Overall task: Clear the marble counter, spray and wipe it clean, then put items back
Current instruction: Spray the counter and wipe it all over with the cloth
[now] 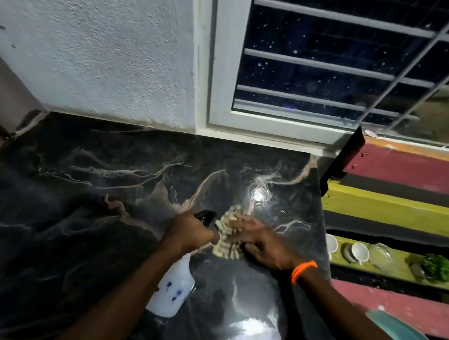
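left hand [190,231] fingers clamped on spray bottle [173,289] neck, nozzle toward cloth. right hand [261,241] fingers curled gripping beige cloth [226,235] on dark marble surface [75,209], mid-right.

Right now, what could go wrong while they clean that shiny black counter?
The left hand grips the spray bottle right beside the cloth under the right hand, so spray may hit the fingers. The marble counter looks glossy, perhaps slippery. The cups on the nearby bench could catch drifting spray.
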